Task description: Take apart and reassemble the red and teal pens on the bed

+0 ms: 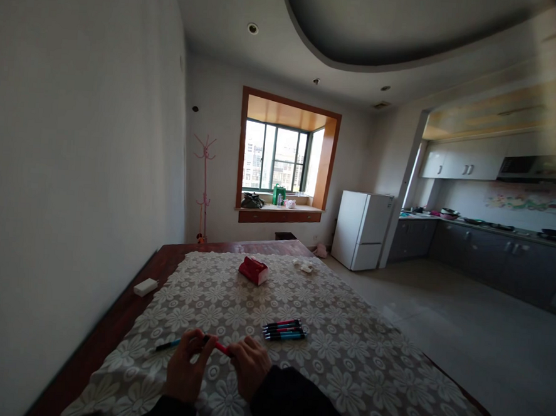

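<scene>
Between my two hands, just above the tablecloth, is a red pen [222, 349] with a black end. My left hand [187, 362] pinches the black end with thumb and forefinger. Closed around the red end is my right hand [249, 363], its fingers curled over the pen and hiding its tip. A blue and black pen [166, 345] lies on the cloth just left of my left hand, partly behind it. Beyond my right hand, several red and blue pens [283, 331] lie side by side in a row.
A flower-patterned tablecloth [344, 363] covers most of the dark red table [162, 260]. On it are a red tissue pack [254, 270] and crumpled white tissue [303, 266]. A white box-shaped object [145, 287] lies at the left edge, near the wall. A white fridge [359, 228] stands beyond the table.
</scene>
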`<move>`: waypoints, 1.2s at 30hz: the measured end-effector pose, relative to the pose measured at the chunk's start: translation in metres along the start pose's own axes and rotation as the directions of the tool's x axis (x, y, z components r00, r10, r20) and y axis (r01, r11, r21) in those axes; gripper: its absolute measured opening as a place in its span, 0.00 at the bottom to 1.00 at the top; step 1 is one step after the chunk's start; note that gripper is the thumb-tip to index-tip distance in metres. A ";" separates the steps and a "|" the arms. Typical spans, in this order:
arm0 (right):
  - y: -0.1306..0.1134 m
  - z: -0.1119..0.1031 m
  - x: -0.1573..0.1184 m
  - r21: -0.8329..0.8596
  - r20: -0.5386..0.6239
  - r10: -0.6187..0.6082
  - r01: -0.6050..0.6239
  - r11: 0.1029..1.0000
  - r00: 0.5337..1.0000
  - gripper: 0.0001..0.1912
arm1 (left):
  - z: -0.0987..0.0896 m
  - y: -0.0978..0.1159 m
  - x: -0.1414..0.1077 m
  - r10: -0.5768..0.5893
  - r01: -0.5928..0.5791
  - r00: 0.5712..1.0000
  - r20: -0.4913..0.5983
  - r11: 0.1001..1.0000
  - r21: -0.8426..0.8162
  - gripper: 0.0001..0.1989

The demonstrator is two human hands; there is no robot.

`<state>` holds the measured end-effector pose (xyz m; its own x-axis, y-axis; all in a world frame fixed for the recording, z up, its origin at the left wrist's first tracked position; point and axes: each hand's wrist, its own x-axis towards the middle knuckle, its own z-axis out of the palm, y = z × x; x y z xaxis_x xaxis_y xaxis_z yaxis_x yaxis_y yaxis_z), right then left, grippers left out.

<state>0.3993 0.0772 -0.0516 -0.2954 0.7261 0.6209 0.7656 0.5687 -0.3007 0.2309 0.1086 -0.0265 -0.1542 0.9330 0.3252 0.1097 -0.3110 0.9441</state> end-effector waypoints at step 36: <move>0.034 0.018 0.011 0.951 0.078 0.636 -0.248 0.183 0.768 0.21 | 0.008 -0.020 -0.002 0.268 -0.335 0.915 0.300 0.920 0.201 0.12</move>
<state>0.4118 0.1112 -0.0679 0.2153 0.9493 0.2293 -0.3301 0.2917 -0.8977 0.2365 0.1145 -0.0466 0.1829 0.8252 0.5344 0.3501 -0.5627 0.7489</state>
